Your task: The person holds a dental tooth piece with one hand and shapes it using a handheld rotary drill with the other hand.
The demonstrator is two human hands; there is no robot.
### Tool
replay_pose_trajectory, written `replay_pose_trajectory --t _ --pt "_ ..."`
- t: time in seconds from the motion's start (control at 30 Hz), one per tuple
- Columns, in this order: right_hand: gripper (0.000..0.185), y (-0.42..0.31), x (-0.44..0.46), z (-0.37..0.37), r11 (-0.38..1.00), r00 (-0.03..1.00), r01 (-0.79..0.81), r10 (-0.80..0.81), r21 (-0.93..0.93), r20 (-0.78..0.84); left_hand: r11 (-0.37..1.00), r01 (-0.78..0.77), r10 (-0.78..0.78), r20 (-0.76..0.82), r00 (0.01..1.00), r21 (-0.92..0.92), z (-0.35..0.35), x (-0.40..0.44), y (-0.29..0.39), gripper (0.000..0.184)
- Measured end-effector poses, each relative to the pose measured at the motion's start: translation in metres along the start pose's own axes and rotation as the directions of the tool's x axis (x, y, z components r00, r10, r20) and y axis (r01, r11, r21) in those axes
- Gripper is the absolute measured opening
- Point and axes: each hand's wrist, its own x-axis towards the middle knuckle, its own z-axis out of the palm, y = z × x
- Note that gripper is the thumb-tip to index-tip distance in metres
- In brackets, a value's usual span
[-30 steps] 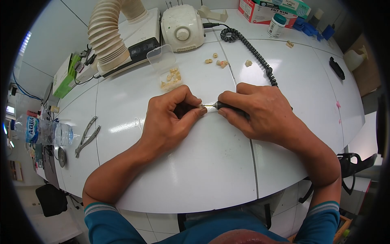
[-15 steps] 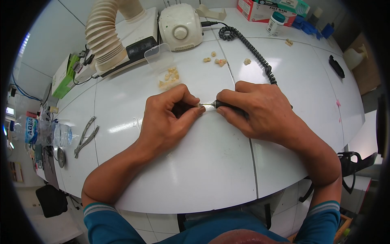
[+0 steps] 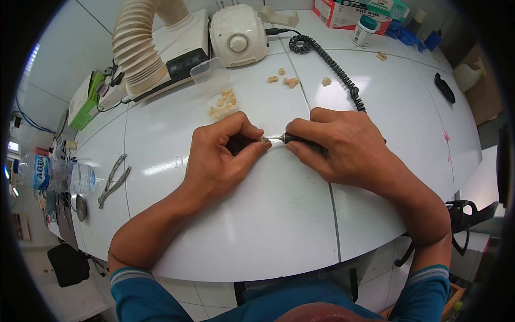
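Note:
My right hand (image 3: 340, 142) is closed around a black rotary handpiece (image 3: 304, 140) with a thin metal tip pointing left. A coiled black cord (image 3: 335, 67) runs from behind that hand to the white control unit (image 3: 238, 37). Opposite it, my left hand (image 3: 225, 150) pinches thumb and fingers together at the tip; whatever small piece sits between them is too hidden to name. Just beyond the left hand stands a clear plastic box (image 3: 240, 110) with yellowish tooth-like pieces (image 3: 224, 102) in it.
Several tooth-like pieces (image 3: 291, 82) lie on the white table (image 3: 257, 225). Metal pliers (image 3: 113, 181) rest at the left near a water bottle (image 3: 59, 174). A ribbed hose (image 3: 137, 48) rises at back left. A white jar (image 3: 363, 33) and mask box (image 3: 348, 19) stand at back right.

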Motion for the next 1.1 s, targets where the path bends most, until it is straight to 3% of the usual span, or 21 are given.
replay_pose_trajectory --t 0.1,1.1 --pt "0.025 0.0011 -0.0003 0.0011 1.0 1.0 0.013 -0.013 0.001 -0.017 0.994 0.091 -0.095 0.063 0.993 0.064 -0.005 -0.0003 0.0041 0.012" --pt "0.024 0.0032 0.0009 0.0029 0.999 0.999 0.018 -0.016 0.038 -0.041 0.991 0.091 -0.092 0.004 0.996 0.1 -0.001 -0.0006 0.0084 0.015"
